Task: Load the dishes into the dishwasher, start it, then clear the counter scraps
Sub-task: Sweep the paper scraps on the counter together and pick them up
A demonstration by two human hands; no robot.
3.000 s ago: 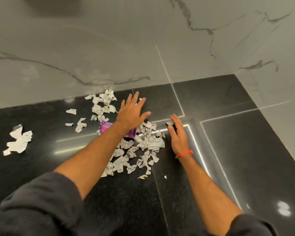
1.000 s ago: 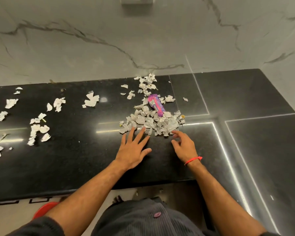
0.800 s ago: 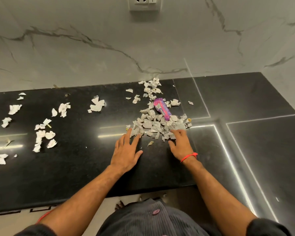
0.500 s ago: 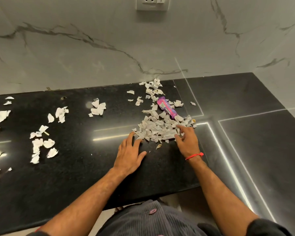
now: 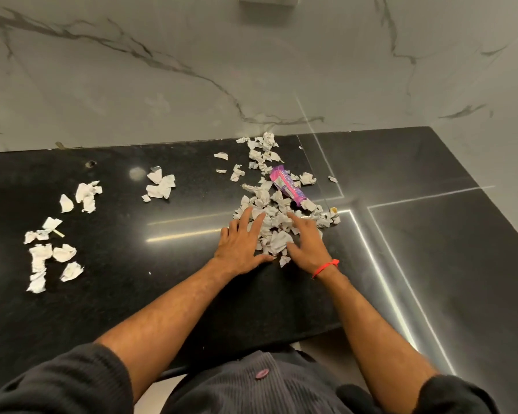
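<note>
hands flank the torn-paper pile [image 5: 277,225] on the black counter [image 5: 162,294]: left hand [image 5: 241,243] and right hand [image 5: 307,243] flat, fingers straight, gripping nothing, seemingly corralling scraps together.

A black polished desk [image 5: 108,294] runs along the marble wall and turns a corner at the right. On it, toward one o'clock of its middle, lies a heap of torn paper scraps [image 5: 274,210] with a pink wrapper [image 5: 286,185] at the heap's far side. A smaller clump of scraps [image 5: 159,186] sits at eleven o'clock, and loose scraps [image 5: 50,249] are strewn out at nine o'clock, well apart from the heap.
</note>
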